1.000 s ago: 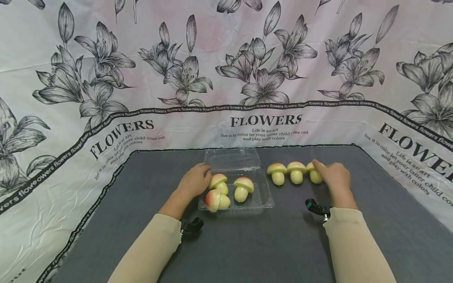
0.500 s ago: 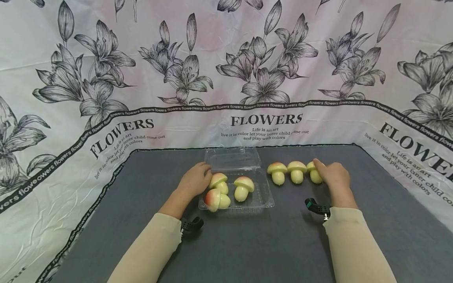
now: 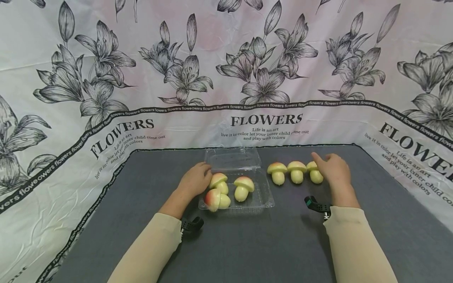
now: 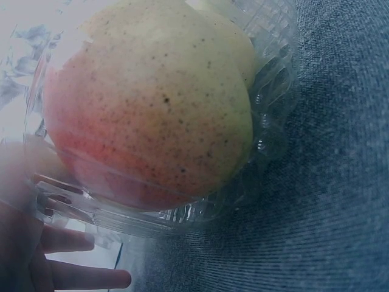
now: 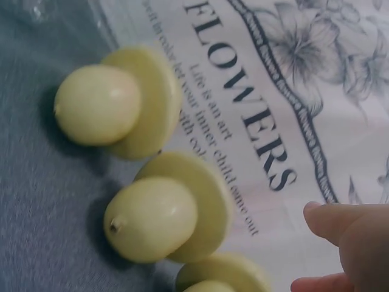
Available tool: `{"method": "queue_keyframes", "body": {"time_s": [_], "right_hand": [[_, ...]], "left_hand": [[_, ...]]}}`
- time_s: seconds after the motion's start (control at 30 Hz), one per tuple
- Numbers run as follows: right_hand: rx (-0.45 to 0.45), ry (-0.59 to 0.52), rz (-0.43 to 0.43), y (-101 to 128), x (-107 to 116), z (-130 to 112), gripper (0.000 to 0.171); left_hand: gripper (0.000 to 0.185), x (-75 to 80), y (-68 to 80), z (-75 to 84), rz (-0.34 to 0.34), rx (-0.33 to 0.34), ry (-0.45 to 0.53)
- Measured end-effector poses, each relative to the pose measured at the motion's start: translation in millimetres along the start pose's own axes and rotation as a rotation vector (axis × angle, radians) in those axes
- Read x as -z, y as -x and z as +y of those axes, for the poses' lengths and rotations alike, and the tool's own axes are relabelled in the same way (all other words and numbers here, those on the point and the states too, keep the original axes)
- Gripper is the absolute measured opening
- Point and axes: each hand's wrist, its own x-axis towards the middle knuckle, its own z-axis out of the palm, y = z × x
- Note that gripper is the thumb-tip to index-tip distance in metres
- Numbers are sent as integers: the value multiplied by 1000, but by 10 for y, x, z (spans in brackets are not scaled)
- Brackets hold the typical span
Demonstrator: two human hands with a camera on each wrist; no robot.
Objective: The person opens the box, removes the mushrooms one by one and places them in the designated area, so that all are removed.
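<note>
On the grey desk (image 3: 247,243), the left hand (image 3: 195,181) rests relaxed against the clear box (image 3: 263,201); the right hand (image 3: 332,169), grip released, touches the rightmost mushroom (image 3: 315,173)

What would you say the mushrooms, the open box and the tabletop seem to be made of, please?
Mushrooms: probably foam or soft plastic; matte, smooth, yellow-green skin with a red blush and fine speckles, too uniform for real ones. Box: thin clear plastic; see-through, glossy, ribbed walls in the left wrist view. Tabletop: covered in grey cloth, perhaps felt; a fine woven grain shows up close.
</note>
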Motion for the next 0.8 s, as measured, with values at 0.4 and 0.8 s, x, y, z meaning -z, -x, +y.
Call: {"method": "queue_keyframes", "body": {"time_s": [0.4,0.8], "right_hand": [[100,21,-12,137,110,-382,93],[229,4,-106,324,75,-718,91]], "left_hand": [[42,8,-7,5,-2,1,6],[42,6,-5,-4,-7,2,4]]}}
